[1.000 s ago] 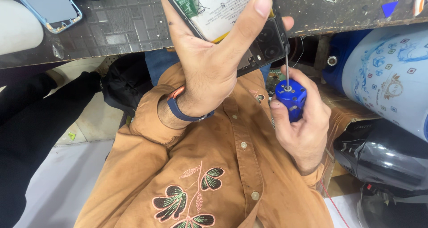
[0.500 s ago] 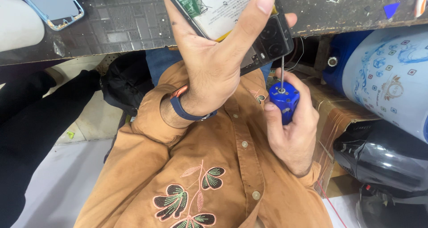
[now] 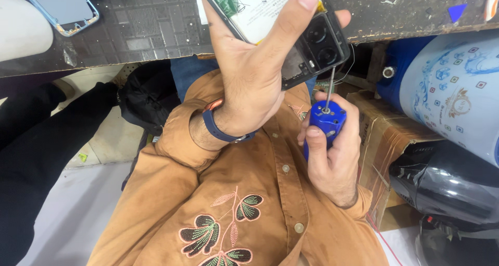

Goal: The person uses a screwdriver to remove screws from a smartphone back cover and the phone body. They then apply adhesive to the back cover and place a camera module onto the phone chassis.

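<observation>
A person in a tan shirt (image 3: 208,193) with an embroidered flower looks down at both hands, raised before the edge of a dark, scuffed bench (image 3: 145,32). Far left on the bench lies a clear phone case (image 3: 60,6), well apart from the work. The left hand (image 3: 249,84), a blue band at its wrist, grips an opened phone (image 3: 291,27) at top centre: thumb pressed across the white inner panel, fingers wrapped behind the dark frame. The phone has its back off, showing a white battery area, a green board near the top left, and a black camera block with two round openings at its lower end. Just below and right, the right hand (image 3: 332,151) is closed around a blue screwdriver (image 3: 325,123), its thin metal shaft pointing up so the tip meets the phone's lower edge beside the camera block. Under the bench sits a dark bag (image 3: 140,102); to the right stand a cardboard box (image 3: 384,136), a blue and white patterned container (image 3: 452,84) and a shiny black object. The floor at lower left is pale. Compared with half a second earlier, the screwdriver has risen slightly toward the phone, and the left hand's hold looks unchanged.
</observation>
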